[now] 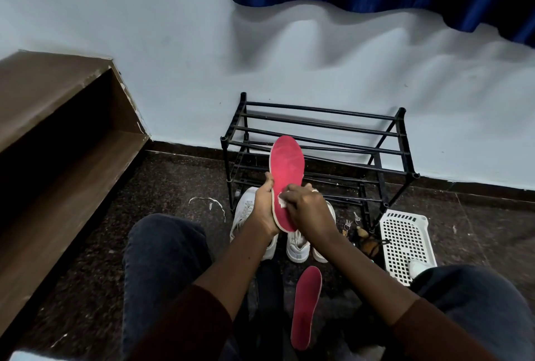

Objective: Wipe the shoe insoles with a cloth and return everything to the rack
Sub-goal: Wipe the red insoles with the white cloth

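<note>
My left hand grips a red insole by its lower edge and holds it upright in front of the black shoe rack. My right hand presses a small white cloth against the insole's lower half, fingers curled round the cloth. A second red insole lies on the floor between my knees. A pair of white sneakers stands on the floor under my hands, partly hidden by them.
A white perforated basket lies to the right of the rack, with keys and small brown items beside it. A brown wooden shelf unit fills the left side. The floor is dark speckled stone; a blue curtain hangs above.
</note>
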`<state>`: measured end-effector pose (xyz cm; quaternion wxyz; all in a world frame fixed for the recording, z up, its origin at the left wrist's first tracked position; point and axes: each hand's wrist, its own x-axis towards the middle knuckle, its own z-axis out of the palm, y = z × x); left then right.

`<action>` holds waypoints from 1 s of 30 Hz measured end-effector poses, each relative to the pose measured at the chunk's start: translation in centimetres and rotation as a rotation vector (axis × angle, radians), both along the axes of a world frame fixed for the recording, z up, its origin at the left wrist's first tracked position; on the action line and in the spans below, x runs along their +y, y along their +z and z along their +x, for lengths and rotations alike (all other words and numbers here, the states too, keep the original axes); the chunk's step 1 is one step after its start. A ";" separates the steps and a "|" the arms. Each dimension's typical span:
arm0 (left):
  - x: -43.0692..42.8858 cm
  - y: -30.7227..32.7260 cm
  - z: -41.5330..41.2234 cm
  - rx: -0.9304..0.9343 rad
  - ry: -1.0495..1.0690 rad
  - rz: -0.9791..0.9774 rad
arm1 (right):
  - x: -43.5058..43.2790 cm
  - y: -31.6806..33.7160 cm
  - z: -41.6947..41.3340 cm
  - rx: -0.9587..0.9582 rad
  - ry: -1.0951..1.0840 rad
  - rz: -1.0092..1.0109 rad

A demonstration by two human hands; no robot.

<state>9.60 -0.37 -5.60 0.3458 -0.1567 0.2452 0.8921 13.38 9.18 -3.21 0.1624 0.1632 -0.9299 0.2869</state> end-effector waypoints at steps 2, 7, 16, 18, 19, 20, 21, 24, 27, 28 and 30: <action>0.1 -0.2 0.2 0.009 0.008 0.025 | -0.4 0.0 -0.6 -0.013 -0.037 -0.010; -0.7 0.0 -0.5 -0.018 0.069 0.044 | -1.3 0.1 1.6 0.065 0.063 -0.057; -0.4 -0.6 -0.6 -0.012 0.053 0.021 | 0.2 -0.4 2.0 0.081 0.157 -0.013; 0.0 -0.4 -0.2 0.007 -0.001 -0.001 | -0.3 0.0 1.0 0.019 0.095 -0.063; 0.2 -0.2 -0.2 0.011 -0.006 0.005 | -0.5 0.2 0.7 0.007 0.072 -0.083; 0.2 -0.1 -0.2 0.012 0.006 0.022 | -0.7 0.2 0.6 0.011 0.061 -0.089; 0.2 0.0 -0.3 0.011 0.026 0.038 | -0.9 0.3 0.8 0.028 0.060 -0.086; -0.4 -0.1 -0.8 -0.001 0.079 0.057 | -0.9 0.4 2.2 0.112 0.115 -0.088; -1.0 -0.5 -1.2 -0.011 0.099 0.093 | -0.5 -0.2 3.8 0.168 0.204 -0.045; -1.0 -0.8 -1.3 -0.018 0.105 0.102 | -0.2 -0.5 4.0 0.183 0.231 -0.029; -0.9 -1.2 -1.3 -0.029 0.116 0.099 | 0.2 -0.8 4.1 0.204 0.267 -0.008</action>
